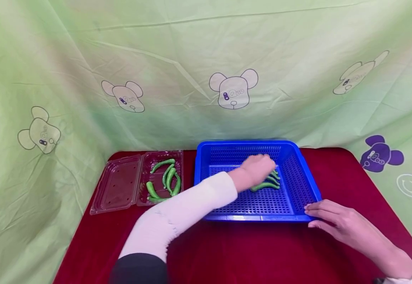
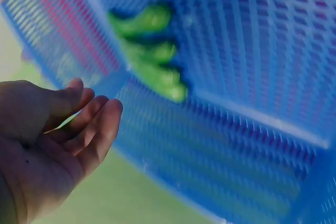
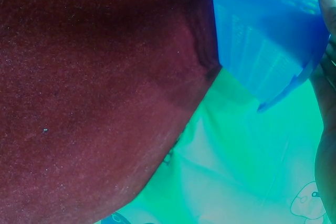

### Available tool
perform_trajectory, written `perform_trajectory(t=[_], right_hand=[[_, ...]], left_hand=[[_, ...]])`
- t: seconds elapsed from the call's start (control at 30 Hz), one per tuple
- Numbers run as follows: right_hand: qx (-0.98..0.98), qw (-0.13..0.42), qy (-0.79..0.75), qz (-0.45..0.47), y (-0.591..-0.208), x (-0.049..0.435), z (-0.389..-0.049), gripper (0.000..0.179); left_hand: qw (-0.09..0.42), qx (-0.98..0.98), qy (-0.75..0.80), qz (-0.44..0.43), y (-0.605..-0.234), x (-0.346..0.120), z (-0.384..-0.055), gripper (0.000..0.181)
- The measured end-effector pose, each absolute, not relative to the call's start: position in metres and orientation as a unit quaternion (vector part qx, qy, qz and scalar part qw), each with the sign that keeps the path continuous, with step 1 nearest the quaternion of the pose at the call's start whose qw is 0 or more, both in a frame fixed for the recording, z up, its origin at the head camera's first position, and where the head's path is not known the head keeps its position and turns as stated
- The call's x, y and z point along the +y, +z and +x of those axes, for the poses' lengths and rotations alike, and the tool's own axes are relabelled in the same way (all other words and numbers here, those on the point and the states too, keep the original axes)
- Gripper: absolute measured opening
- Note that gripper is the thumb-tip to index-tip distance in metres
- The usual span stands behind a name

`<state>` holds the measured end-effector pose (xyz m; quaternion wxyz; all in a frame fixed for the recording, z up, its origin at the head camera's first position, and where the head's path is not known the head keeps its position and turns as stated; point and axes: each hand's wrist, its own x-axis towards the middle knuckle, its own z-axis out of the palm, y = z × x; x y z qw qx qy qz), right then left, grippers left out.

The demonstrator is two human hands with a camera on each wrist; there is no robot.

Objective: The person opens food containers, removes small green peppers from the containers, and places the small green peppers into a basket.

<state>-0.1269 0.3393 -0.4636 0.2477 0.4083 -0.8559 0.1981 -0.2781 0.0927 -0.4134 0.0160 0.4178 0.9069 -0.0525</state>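
Note:
My left hand (image 1: pixel 257 169) is over the blue plastic basket (image 1: pixel 255 217), its fingers loosely bent. In the left wrist view the left hand (image 2: pixel 58 140) shows a gap between thumb and fingers, with no held item clearly visible. Several green chili peppers (image 1: pixel 265 186) lie on the basket floor below it, partly hidden by the hand; they look blurred in the left wrist view (image 2: pixel 149 51). At the basket's near right corner my right hand (image 1: pixel 344 221) grips the rim. The right wrist view catches only part of this right hand (image 3: pixel 328 98) at the edge.
Left of the basket stands a clear plastic clamshell box (image 1: pixel 145 165), lid folded open, with several green chili peppers (image 1: pixel 170 179) inside. A dark red cloth (image 1: pixel 248 252) covers the table. Pale green curtain (image 1: pixel 177 118) with bear-head prints hangs behind and at both sides.

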Motion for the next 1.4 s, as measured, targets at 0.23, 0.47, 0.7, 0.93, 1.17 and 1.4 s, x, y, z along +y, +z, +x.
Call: perform_trajectory(t=[0.23, 0.47, 0.7, 0.93, 1.17, 1.4], right_hand=[[-0.863, 0.241, 0.199, 0.397, -0.463, 0.341, -0.124, 0.049], [-0.862, 0.243, 0.205, 0.394, -0.465, 0.342, -0.121, 0.049], [-0.864, 0.242, 0.205, 0.391, -0.464, 0.344, -0.119, 0.049], [-0.864, 0.243, 0.202, 0.392, -0.465, 0.341, -0.121, 0.050], [-0.853, 0.263, 0.207, 0.400, -0.468, 0.338, -0.124, 0.050], [-0.847, 0.266, 0.210, 0.409, -0.469, 0.335, -0.126, 0.050]], left_hand=[[-0.031, 0.950, -0.025, 0.311, -0.372, 0.020, -0.294, 0.026], [-0.060, 0.977, 0.015, 0.206, -0.364, -0.066, -0.303, 0.011], [0.016, 0.986, 0.040, 0.163, -0.392, -0.116, -0.296, 0.016], [0.083, 0.979, 0.091, 0.162, -0.430, -0.139, -0.283, 0.030], [0.081, 0.974, 0.127, 0.167, -0.450, -0.142, -0.276, 0.027], [0.048, 0.975, 0.114, 0.186, -0.467, -0.145, -0.273, 0.020]])
